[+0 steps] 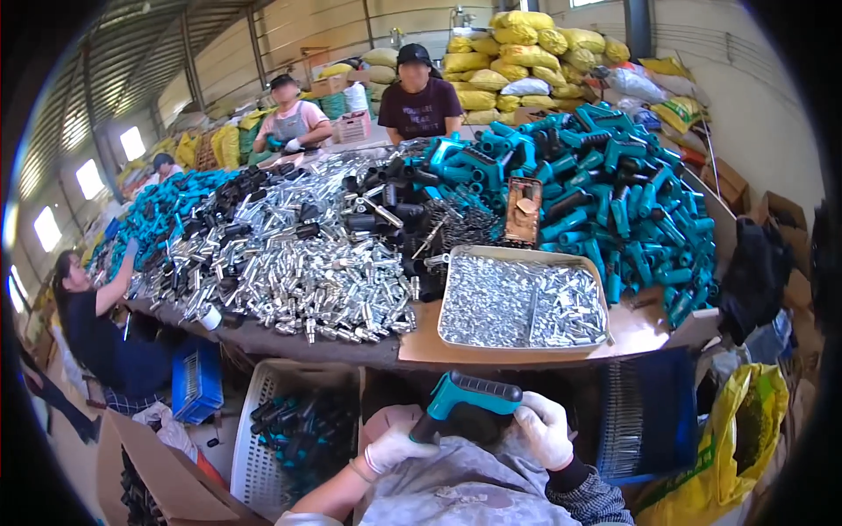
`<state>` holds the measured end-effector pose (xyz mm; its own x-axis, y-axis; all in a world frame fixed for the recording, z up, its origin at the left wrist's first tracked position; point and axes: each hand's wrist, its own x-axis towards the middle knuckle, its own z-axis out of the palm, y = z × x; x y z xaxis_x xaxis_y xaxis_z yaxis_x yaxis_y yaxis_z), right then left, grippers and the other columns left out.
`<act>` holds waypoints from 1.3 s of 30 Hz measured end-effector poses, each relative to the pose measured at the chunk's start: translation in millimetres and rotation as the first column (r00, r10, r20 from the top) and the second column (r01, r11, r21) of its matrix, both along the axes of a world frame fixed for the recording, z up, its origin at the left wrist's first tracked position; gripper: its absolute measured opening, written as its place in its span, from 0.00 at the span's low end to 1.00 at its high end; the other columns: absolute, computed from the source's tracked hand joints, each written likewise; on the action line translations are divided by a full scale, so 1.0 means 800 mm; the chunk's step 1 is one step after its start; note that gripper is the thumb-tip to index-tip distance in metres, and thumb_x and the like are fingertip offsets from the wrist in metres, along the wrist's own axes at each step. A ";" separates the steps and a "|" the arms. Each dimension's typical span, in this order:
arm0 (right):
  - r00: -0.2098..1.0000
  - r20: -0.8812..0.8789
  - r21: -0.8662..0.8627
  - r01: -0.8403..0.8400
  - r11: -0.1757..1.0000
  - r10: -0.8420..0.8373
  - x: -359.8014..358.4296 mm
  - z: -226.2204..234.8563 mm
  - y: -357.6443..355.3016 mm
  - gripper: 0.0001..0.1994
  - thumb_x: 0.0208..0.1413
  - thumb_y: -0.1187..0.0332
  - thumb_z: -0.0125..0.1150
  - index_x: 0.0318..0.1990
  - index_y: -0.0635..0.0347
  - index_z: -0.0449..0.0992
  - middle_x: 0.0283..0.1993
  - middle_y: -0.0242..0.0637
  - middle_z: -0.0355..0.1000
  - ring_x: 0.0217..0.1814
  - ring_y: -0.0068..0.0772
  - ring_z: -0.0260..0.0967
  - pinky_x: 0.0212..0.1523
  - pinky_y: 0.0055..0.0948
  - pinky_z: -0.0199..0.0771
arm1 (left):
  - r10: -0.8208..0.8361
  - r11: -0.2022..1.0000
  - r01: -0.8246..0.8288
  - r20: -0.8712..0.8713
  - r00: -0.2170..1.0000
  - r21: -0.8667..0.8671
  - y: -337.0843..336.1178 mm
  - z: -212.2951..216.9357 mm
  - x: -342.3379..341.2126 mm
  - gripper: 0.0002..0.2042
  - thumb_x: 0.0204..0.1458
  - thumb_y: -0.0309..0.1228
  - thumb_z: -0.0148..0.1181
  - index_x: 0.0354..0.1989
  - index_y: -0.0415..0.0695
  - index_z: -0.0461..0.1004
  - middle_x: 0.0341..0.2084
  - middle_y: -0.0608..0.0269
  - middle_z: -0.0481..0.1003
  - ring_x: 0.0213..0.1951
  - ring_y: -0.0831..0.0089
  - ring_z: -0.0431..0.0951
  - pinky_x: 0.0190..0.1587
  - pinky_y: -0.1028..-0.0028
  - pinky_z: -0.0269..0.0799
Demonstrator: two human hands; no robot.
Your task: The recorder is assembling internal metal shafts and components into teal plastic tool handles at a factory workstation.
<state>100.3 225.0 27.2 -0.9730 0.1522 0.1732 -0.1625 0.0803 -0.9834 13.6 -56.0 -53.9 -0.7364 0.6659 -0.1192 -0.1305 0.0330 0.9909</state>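
— What's to the left of that teal handle you're holding?

— Below the table edge on that side sits a white slotted basket [254, 438] with dark and teal pieces in it. My left hand [392, 445], gloved in white, is curled shut around the black lower end of the teal handle [465, 399].

— And the handle itself?

— It's in my lap, just under the table [421, 346] edge, teal body with a black ribbed grip on top. Straight above it on the table stands a metal tray [523, 302] of small silver parts, and left of the tray lies a heap of shiny fittings [298, 254].

— Your other hand?

— My right hand [544, 428], also gloved, is clamped on the handle's right end. Further right of the handle is a yellow sack [745, 438], and up on the table a pile of teal housings [614, 184].
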 end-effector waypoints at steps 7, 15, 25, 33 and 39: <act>0.920 -0.372 0.445 0.063 0.893 0.121 0.008 0.026 0.018 0.07 0.45 0.73 0.71 0.34 0.61 0.82 0.30 0.40 0.74 0.31 0.39 0.72 0.35 0.33 0.72 | -0.187 0.949 0.200 0.075 0.980 -0.242 0.014 0.008 0.001 0.12 0.49 0.34 0.72 0.37 0.42 0.79 0.28 0.73 0.75 0.32 0.81 0.73 0.37 0.75 0.69; 0.906 -0.387 0.721 0.182 0.668 0.172 -0.001 0.043 0.024 0.11 0.47 0.60 0.71 0.40 0.40 0.84 0.63 0.45 0.68 0.66 0.58 0.61 0.66 0.56 0.58 | -0.464 0.857 0.396 -0.159 0.871 -0.330 0.043 0.068 0.024 0.15 0.48 0.37 0.72 0.39 0.43 0.77 0.28 0.67 0.75 0.32 0.74 0.73 0.36 0.69 0.68; 0.693 -0.265 0.951 0.074 0.299 0.671 -0.022 0.086 0.038 0.32 0.42 0.45 0.68 0.57 0.42 0.74 0.68 0.43 0.63 0.65 0.55 0.59 0.60 0.64 0.58 | -0.674 0.655 0.684 0.159 0.721 -0.323 0.034 0.094 0.008 0.34 0.48 0.39 0.72 0.65 0.43 0.69 0.51 0.65 0.76 0.54 0.73 0.71 0.60 0.73 0.65; 0.425 -0.283 0.959 0.099 0.266 0.860 -0.059 0.091 0.015 0.29 0.36 0.42 0.69 0.39 0.56 0.75 0.37 0.37 0.73 0.43 0.44 0.74 0.56 0.44 0.71 | -0.780 0.531 0.782 0.172 0.602 -0.327 0.020 0.095 -0.022 0.16 0.49 0.35 0.69 0.43 0.40 0.78 0.30 0.69 0.76 0.31 0.77 0.73 0.38 0.72 0.73; 0.674 0.283 0.083 -0.726 0.682 0.683 -0.039 -0.022 0.017 0.30 0.61 0.46 0.61 0.59 0.64 0.72 0.49 0.44 0.77 0.51 0.37 0.75 0.54 0.35 0.73 | -0.739 0.479 -0.097 -0.461 0.491 -0.872 0.029 0.136 -0.040 0.09 0.51 0.41 0.61 0.30 0.51 0.80 0.23 0.58 0.80 0.25 0.57 0.81 0.27 0.58 0.76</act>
